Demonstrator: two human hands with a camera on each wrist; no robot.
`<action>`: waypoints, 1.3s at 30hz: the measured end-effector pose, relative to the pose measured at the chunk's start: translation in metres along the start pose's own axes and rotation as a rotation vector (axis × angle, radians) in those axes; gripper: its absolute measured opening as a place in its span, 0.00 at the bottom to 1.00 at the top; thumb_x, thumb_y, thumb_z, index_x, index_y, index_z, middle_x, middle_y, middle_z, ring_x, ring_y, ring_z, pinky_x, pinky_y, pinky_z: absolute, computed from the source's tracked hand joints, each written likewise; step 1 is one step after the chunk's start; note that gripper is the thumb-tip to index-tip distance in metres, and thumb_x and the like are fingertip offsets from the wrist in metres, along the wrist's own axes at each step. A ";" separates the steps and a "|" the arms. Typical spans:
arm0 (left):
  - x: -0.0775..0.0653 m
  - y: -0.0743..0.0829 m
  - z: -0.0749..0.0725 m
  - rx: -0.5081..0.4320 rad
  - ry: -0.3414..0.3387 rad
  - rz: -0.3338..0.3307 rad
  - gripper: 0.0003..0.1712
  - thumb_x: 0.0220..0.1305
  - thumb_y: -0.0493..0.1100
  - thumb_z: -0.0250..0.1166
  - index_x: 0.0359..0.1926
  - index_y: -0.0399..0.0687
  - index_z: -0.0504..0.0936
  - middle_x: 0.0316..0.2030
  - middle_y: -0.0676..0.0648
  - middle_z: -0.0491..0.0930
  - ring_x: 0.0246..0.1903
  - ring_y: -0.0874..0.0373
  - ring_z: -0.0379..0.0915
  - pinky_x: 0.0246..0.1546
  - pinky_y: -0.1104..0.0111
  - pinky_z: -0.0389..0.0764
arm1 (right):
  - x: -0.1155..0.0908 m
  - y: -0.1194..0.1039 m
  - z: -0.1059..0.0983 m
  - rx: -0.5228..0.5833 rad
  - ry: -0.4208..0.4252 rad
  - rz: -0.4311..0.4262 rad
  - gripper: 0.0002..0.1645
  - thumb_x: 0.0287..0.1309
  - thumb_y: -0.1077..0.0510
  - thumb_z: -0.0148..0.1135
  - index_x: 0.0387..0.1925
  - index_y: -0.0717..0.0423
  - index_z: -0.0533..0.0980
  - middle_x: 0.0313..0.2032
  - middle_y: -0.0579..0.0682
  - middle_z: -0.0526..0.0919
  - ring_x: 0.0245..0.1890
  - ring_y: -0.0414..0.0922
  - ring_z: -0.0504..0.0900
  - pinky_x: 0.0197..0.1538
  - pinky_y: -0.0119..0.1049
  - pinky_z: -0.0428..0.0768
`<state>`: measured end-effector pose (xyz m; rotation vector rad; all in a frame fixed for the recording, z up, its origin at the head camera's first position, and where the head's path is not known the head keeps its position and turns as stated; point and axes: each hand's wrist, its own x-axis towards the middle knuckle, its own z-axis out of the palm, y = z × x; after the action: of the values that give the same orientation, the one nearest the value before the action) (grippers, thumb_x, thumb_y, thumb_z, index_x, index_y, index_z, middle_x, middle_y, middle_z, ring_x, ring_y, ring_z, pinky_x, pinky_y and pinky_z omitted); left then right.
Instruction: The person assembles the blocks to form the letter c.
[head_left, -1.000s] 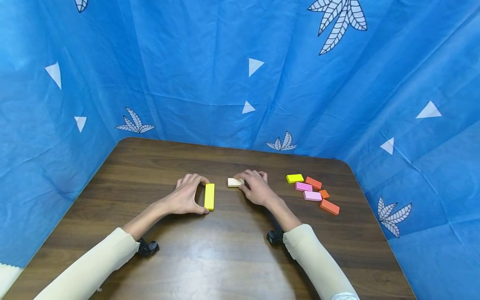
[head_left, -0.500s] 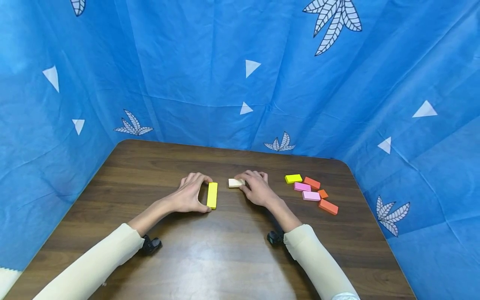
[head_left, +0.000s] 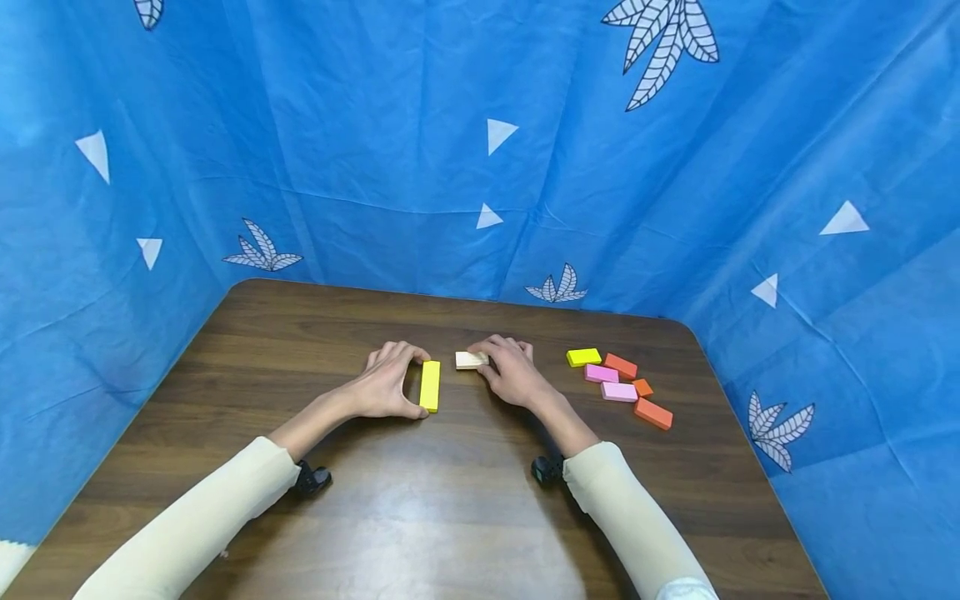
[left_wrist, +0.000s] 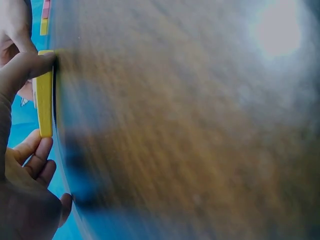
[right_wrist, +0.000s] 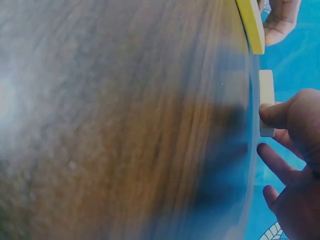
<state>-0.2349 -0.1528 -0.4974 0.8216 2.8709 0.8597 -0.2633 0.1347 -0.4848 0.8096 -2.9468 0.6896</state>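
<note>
A long yellow block (head_left: pixel 430 387) lies near the middle of the table, its length running toward the person. My left hand (head_left: pixel 385 385) holds it at its two ends, thumb at the near end and fingertips at the far end, as the left wrist view also shows. Just to the right is a cream block (head_left: pixel 468 361) lying crosswise. My right hand (head_left: pixel 512 371) pinches it near its right end between thumb and fingers, covering that end in the head view. In the right wrist view a gap shows between the yellow block (right_wrist: pixel 251 25) and the cream block (right_wrist: pixel 266 82).
To the right lies a loose group of small blocks: a yellow one (head_left: pixel 583 357), two pink ones (head_left: pixel 618 392) and several orange ones (head_left: pixel 653 413). The wooden table (head_left: pixel 420 517) meets a blue patterned cloth (head_left: pixel 375 150) at its back and sides.
The left hand has slid the yellow block to the right and slightly away, narrowing the gap to the cream block. The right hand keeps hold of the cream block, nearly still.
</note>
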 end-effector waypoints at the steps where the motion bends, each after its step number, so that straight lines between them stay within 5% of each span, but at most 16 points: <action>1: -0.001 0.000 0.000 0.000 -0.004 -0.005 0.53 0.44 0.61 0.85 0.69 0.48 0.73 0.59 0.46 0.76 0.65 0.44 0.65 0.66 0.40 0.61 | 0.001 0.000 0.000 0.000 -0.002 0.001 0.20 0.78 0.56 0.62 0.67 0.45 0.81 0.62 0.48 0.84 0.64 0.54 0.79 0.69 0.64 0.62; 9: -0.005 0.001 -0.005 0.001 -0.051 -0.015 0.57 0.55 0.68 0.79 0.78 0.47 0.68 0.71 0.42 0.72 0.71 0.40 0.63 0.69 0.34 0.58 | 0.004 0.002 0.001 -0.008 0.005 0.011 0.20 0.78 0.57 0.63 0.66 0.43 0.81 0.62 0.48 0.84 0.65 0.54 0.77 0.67 0.62 0.64; 16: -0.020 0.006 -0.014 0.036 -0.033 0.025 0.37 0.71 0.57 0.72 0.78 0.58 0.74 0.78 0.46 0.69 0.76 0.42 0.61 0.68 0.35 0.57 | 0.010 0.001 0.006 0.006 -0.001 0.011 0.20 0.78 0.56 0.63 0.66 0.44 0.81 0.63 0.48 0.84 0.66 0.55 0.77 0.67 0.61 0.64; 23: -0.022 0.013 -0.015 0.147 -0.029 0.058 0.31 0.75 0.55 0.69 0.76 0.66 0.77 0.77 0.51 0.73 0.73 0.47 0.65 0.65 0.39 0.63 | 0.016 0.002 0.007 0.028 0.001 0.006 0.20 0.78 0.56 0.62 0.66 0.45 0.81 0.63 0.49 0.85 0.65 0.56 0.77 0.65 0.61 0.64; 39: -0.014 0.019 -0.008 0.200 -0.008 0.023 0.27 0.73 0.58 0.71 0.70 0.63 0.84 0.74 0.49 0.78 0.66 0.46 0.73 0.63 0.42 0.75 | 0.024 0.000 0.013 0.073 0.023 0.024 0.19 0.78 0.56 0.62 0.65 0.45 0.82 0.64 0.50 0.85 0.65 0.55 0.78 0.62 0.58 0.67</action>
<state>-0.2150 -0.1500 -0.4826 0.8733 2.9811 0.5748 -0.2830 0.1171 -0.4938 0.7663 -2.9310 0.8072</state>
